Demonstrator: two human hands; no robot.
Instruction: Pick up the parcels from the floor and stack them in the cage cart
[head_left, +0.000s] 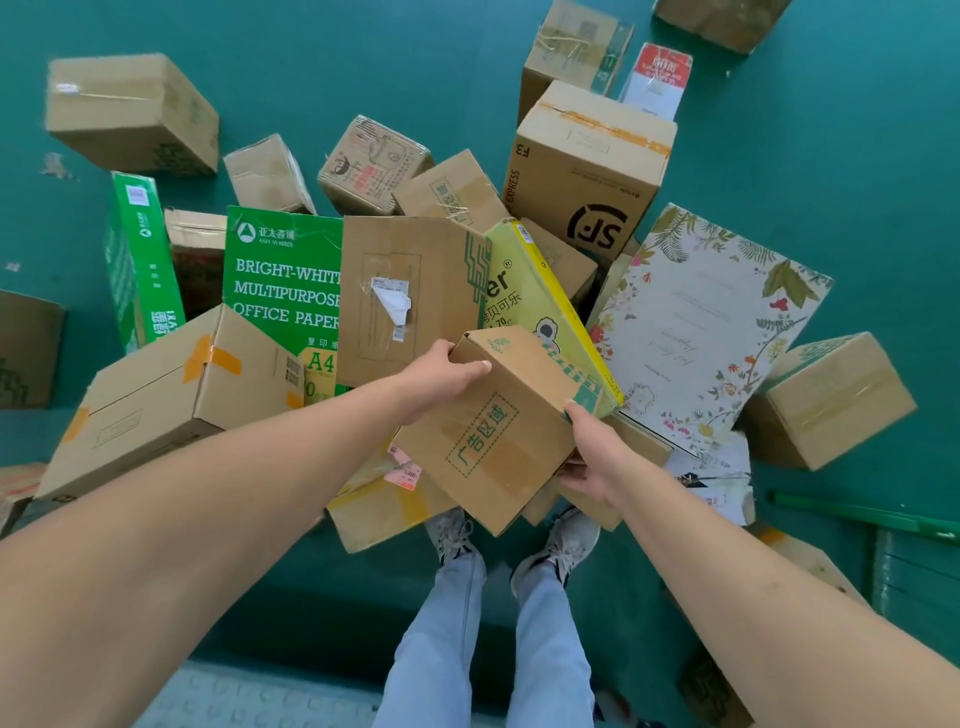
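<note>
Both hands clamped on one small cardboard parcel (506, 423), held above the pile.

Left hand (434, 379) grips the parcel's upper-left corner, fingers curled over the top face; right hand (592, 457) grips its right edge, thumb on top. Parcel tilted, green dashed-frame print facing up. Beneath: green floor (363, 62) strewn with parcels, among them a green office paper box (283, 275), an SF Express box (587, 171) and a floral box (696, 332).

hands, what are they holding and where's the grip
A small brown carton: left hand grips its top left edge, right hand its lower right corner.
</note>
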